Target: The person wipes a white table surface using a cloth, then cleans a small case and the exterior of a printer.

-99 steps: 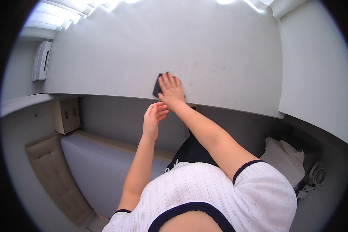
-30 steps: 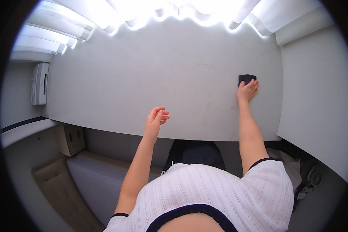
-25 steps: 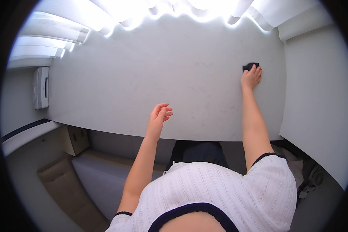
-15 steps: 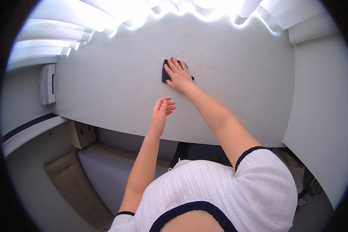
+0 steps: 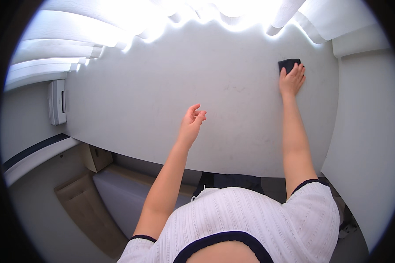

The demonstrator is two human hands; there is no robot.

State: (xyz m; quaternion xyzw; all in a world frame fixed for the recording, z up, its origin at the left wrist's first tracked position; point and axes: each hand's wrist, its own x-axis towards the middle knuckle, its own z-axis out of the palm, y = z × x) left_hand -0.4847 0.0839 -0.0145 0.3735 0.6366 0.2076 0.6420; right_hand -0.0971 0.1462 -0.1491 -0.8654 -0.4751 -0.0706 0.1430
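Observation:
A folded black cloth (image 5: 289, 65) lies on the pale grey tabletop (image 5: 241, 118), toward the far right. My right hand (image 5: 292, 80) rests flat on the cloth's near part, fingers stretched and slightly apart, covering some of it. Over the middle of the table is my left hand (image 5: 192, 124), loosely bent and holding nothing, with its fingers apart. I cannot tell whether it touches the surface.
Bright white curtains (image 5: 74, 33) hang along the far edge. A white wall-mounted box (image 5: 57, 101) is at the left. A pale wall or panel (image 5: 368, 114) bounds the right side. Below the near edge stand a small cabinet (image 5: 97, 157) and a brown tufted cushion (image 5: 88, 210).
My right hand has slid the black cloth from the middle of the table to the far right. My left hand has shifted slightly right, its fingers spreading a little.

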